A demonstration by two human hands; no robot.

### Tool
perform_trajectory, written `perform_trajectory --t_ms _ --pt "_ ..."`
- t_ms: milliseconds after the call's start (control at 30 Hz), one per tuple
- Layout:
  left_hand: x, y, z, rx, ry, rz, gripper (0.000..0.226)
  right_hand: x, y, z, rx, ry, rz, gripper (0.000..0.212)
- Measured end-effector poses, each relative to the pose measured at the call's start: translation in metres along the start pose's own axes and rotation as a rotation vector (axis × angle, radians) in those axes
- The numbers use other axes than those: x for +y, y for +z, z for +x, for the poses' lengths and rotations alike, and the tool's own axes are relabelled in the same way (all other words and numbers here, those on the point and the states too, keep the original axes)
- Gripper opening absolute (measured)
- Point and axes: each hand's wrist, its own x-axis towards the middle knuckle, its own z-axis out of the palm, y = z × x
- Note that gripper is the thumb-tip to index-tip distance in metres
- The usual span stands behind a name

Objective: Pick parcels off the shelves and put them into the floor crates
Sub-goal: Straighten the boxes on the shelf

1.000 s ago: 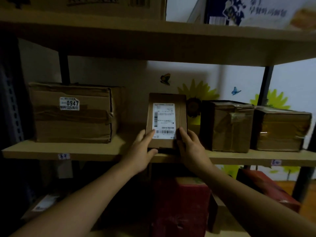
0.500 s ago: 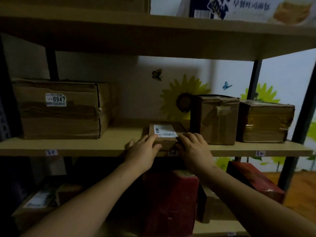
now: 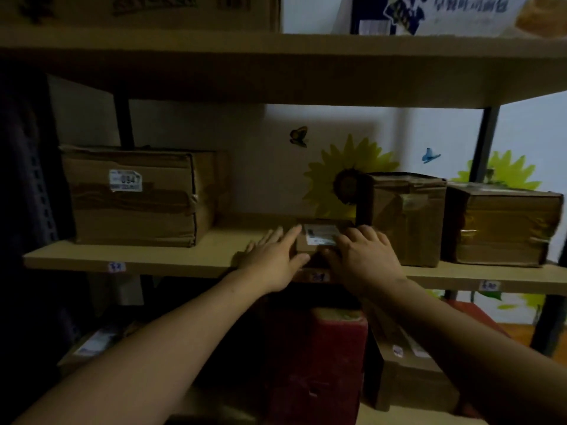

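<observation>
Straight-fingered left hand (image 3: 273,256) and curled right hand (image 3: 363,256) are laying the earlier-upright small parcel (image 3: 320,235) flat between them, not lifting it.

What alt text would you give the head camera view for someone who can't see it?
A person's left hand touches and right hand curls over a small parcel with a white label, lying flat on a wooden shelf. A large taped box sits to its left, a brown box and a yellow-taped box to its right.
</observation>
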Motion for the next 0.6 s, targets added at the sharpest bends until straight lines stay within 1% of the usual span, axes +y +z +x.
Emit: perform_trajectory --t_ms 133,300,467,600 --pt "-0.048 -0.046 -0.004 0.149 0.017 0.028 0.064 -0.041 -0.013 0.019 0.06 -0.093 0.018 0.053" --pt "-0.115 -0.109 -0.009 0.274 -0.004 0.11 0.065 -0.115 -0.027 0.052 0.088 -0.165 0.053 0.059" --pt "-0.191 -0.153 -0.008 0.328 -0.027 0.142 0.066 -0.19 -0.044 0.097 0.081 -0.141 0.134 0.06" --pt "-0.251 -0.18 0.0 0.337 -0.04 0.182 0.07 -0.234 -0.052 0.13 0.104 -0.113 0.235 0.062"
